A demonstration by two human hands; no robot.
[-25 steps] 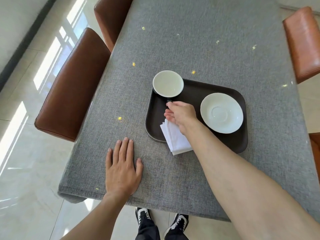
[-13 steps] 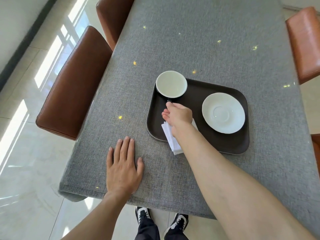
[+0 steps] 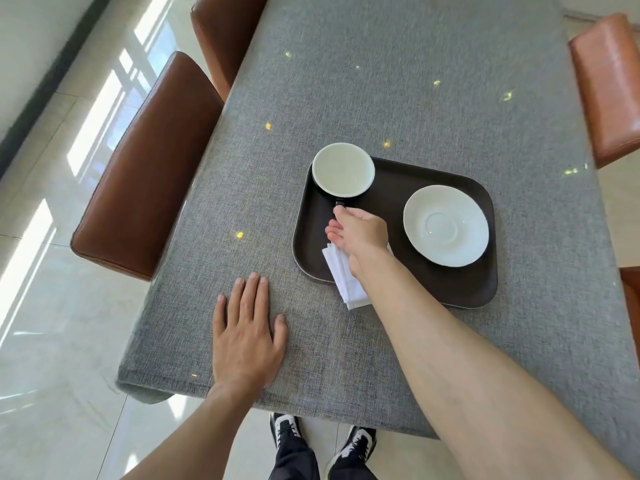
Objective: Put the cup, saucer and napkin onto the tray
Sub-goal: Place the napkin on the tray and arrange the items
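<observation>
A dark brown tray [image 3: 398, 192] lies on the grey table. A cup [image 3: 343, 169], white inside and black outside, stands in the tray's far left corner with its handle towards me. On the tray's right side rests a white saucer [image 3: 445, 226]. A folded white napkin [image 3: 341, 275] lies across the tray's near left edge, partly on the tray and partly over the tablecloth. My right hand [image 3: 360, 233] sits on the napkin with curled fingers, its thumb close to the cup handle. My left hand [image 3: 246, 334] lies flat on the cloth, left of the tray.
The grey tablecloth [image 3: 381, 81] stretches far beyond the tray. Two brown chairs [image 3: 145, 174] [image 3: 221, 32] stand along the table's left side and an orange-brown chair [image 3: 609, 84] at the right. The table's near edge is just behind my left wrist.
My right hand and the napkin have edged slightly farther onto the tray. The cup, the saucer and my left hand have stayed where they were.
</observation>
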